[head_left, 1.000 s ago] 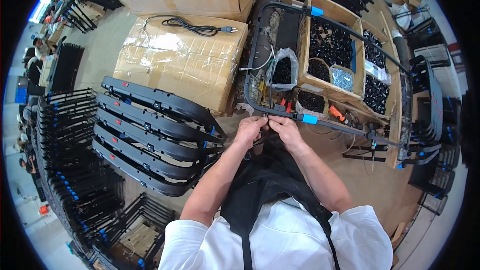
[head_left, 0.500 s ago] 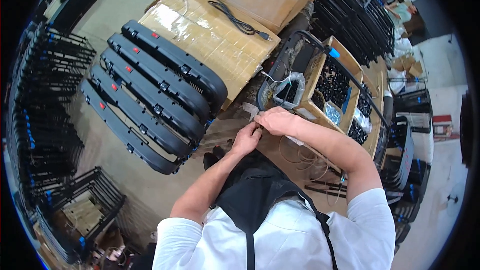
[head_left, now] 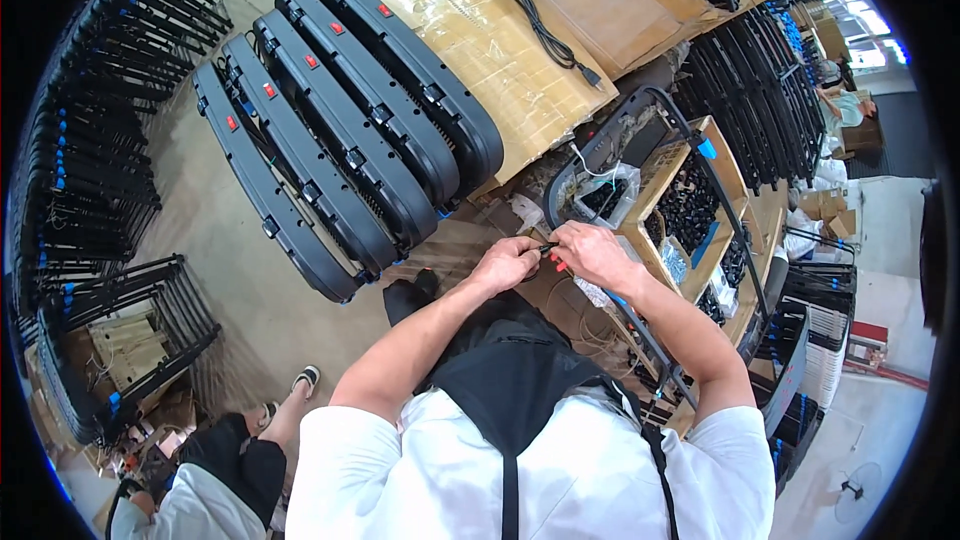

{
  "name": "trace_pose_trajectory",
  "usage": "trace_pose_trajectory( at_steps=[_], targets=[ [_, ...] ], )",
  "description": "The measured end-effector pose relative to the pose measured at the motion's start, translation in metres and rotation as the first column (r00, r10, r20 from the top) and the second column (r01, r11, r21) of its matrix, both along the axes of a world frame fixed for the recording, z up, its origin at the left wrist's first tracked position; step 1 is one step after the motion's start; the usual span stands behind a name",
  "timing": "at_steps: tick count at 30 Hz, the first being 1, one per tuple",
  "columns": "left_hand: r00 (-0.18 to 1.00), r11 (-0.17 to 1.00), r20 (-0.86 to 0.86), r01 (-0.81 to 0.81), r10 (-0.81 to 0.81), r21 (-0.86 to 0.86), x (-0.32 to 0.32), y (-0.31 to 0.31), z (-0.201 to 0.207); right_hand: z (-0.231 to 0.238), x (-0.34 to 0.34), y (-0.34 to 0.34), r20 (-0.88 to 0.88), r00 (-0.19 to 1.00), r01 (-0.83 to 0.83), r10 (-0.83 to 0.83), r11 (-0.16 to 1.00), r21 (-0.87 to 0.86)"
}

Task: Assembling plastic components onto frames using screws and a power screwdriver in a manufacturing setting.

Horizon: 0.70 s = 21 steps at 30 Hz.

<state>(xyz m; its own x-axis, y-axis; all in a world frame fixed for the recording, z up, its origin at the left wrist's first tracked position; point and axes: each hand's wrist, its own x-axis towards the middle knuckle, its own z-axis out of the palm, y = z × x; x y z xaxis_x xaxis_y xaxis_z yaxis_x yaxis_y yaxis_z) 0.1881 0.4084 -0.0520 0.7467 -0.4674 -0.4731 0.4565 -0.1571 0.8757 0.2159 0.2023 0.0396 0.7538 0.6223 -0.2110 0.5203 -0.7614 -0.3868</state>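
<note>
My left hand [head_left: 505,264] and my right hand [head_left: 594,254] meet in front of me, with fingers pinched at either end of a small black part [head_left: 546,250]. Its kind is too small to make out. Small red bits [head_left: 560,263] show just below my right fingertips. Past my hands, a black tubular frame [head_left: 556,202] leans against a wooden parts bin [head_left: 712,136] holding many small black pieces. A clear plastic bag [head_left: 622,190] lies inside that frame.
Several long black housings [head_left: 385,115] with red switches stand in a row at left. A coiled black cord [head_left: 540,25] rests on a cardboard-topped surface [head_left: 440,10]. Black frames [head_left: 755,90] are stacked far right. A co-worker [head_left: 225,480] is at lower left.
My view has shifted, bringing a co-worker into the lower left. My hands have drawn slightly apart, exposing the black part and red bits between them.
</note>
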Motion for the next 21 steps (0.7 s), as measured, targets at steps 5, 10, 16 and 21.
trace_pose_trajectory(
  at_steps=[5, 10, 16, 21],
  targets=[
    [0.998, 0.999, -0.064, -0.026, 0.023, -0.039, 0.001, 0.001, 0.006, -0.011, 0.0, -0.002, 0.077, 0.995, -0.072, 0.061, 0.986, 0.152],
    [0.999, 1.0, -0.041, -0.016, 0.015, -0.023, 0.001, 0.001, 0.007, -0.016, 0.001, -0.003, 0.118, 0.989, -0.113, 0.09, 0.972, 0.204],
    [1.0, 0.994, -0.009, 0.009, -0.008, 0.113, 0.004, 0.004, 0.022, -0.013, 0.005, 0.001, 0.064, 0.992, -0.115, 0.108, 0.986, 0.121],
    [0.999, 0.995, -0.022, -0.022, 0.024, 0.101, 0.005, -0.002, 0.013, -0.015, 0.004, 0.0, 0.08, 0.988, -0.134, 0.129, 0.989, 0.061]
  ],
)
